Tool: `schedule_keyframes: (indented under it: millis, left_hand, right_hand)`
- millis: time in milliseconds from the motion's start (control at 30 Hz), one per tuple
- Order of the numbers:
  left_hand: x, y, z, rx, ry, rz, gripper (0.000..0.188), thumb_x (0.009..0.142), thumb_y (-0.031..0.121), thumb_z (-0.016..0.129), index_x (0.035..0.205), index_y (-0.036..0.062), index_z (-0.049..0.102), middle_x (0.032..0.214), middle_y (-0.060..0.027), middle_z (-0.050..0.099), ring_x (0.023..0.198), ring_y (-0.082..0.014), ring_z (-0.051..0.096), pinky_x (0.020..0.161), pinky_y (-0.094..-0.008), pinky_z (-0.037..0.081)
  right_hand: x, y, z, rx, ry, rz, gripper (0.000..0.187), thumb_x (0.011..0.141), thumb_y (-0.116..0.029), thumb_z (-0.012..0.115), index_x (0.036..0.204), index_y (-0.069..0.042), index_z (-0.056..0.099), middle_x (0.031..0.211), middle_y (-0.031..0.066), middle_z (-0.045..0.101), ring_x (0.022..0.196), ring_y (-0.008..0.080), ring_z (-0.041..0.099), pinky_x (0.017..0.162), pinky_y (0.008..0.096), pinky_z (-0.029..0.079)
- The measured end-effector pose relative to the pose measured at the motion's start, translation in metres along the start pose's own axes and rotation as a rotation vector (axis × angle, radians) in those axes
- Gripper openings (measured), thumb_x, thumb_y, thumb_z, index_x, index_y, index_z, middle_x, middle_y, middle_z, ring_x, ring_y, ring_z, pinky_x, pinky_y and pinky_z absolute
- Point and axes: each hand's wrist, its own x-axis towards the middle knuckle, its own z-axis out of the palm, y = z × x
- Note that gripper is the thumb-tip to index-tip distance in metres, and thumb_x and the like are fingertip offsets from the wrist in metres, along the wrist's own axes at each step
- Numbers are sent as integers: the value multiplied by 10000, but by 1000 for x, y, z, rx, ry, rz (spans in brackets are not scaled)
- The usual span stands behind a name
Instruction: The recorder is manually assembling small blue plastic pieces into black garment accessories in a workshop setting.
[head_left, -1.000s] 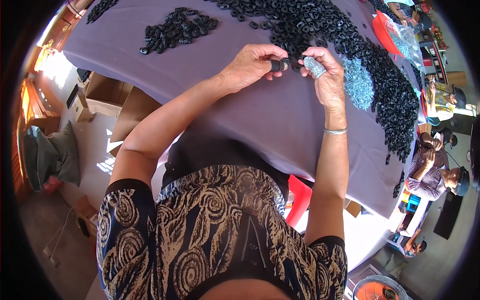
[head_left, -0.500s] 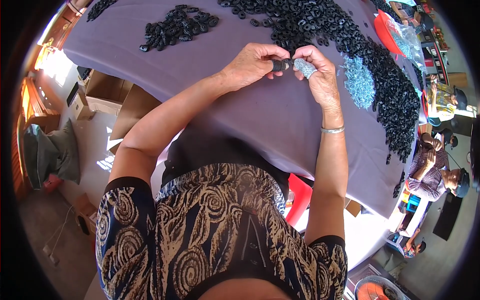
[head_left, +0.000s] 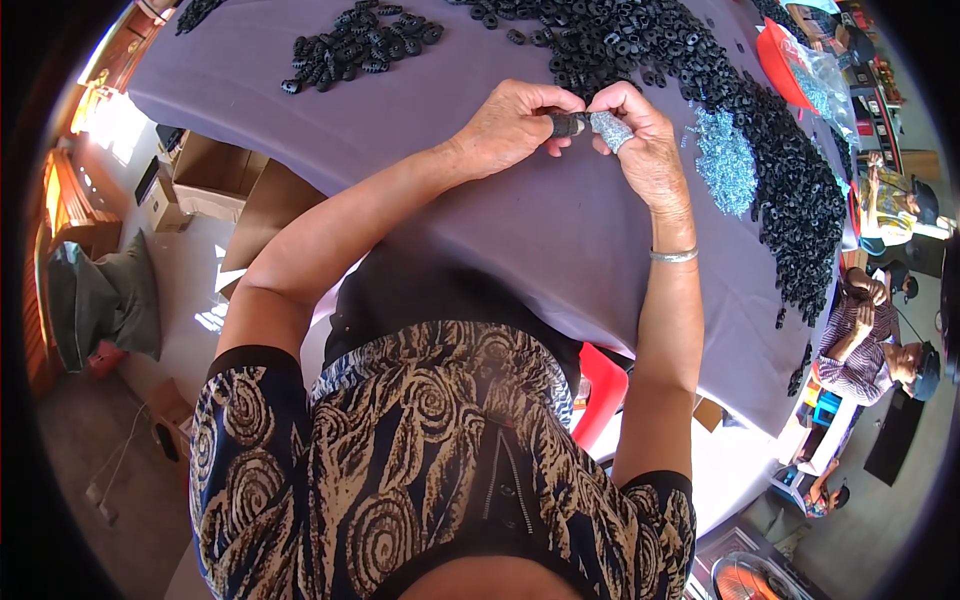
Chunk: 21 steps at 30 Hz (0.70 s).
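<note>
My left hand (head_left: 512, 130) and my right hand (head_left: 648, 140) meet fingertip to fingertip above the purple tablecloth (head_left: 500, 235). Between them they pinch a small black plastic piece (head_left: 585, 119), mostly hidden by the fingers. A black wrap (head_left: 563, 125) covers one finger of my left hand. On a finger of my right hand is a silvery-grey cover (head_left: 611, 131). Right of my right hand lies a heap of tiny pale-blue, shiny pieces (head_left: 725, 165), too small to make out. Beyond my hands spreads a large pile of small black plastic pieces (head_left: 640, 45).
A smaller group of black pieces (head_left: 360, 45) lies at the far left of the table. At the far right stands a red basin (head_left: 782, 65) with a clear plastic bag. Cardboard boxes (head_left: 215, 175) sit left of the table. Several people (head_left: 865, 325) sit along the right.
Both hands keep their pinch on the small black piece. My right hand and wrist have shifted slightly to the right; the left hand has barely moved.
</note>
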Motion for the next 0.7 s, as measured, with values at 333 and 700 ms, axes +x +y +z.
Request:
schedule_keyframes:
  millis: [333,700]
  left_hand:
    - [2,4,-5,-8,-20,-57,202,867,55,598,1054,-5,646,830,-50,633,665,-96,562,646,-254,514]
    - [5,4,-2,53,25,-90,286,817,-66,470,1055,-30,625,921,-81,642,762,-131,599,709,-282,537]
  right_hand:
    - [3,-4,3,-77,-23,-25,105,840,43,534,856,-57,562,728,-21,594,659,52,522,567,209,459]
    - [4,-3,10,-355,128,-175,136,784,74,565,856,-41,553,727,65,619,648,160,598,588,289,466]
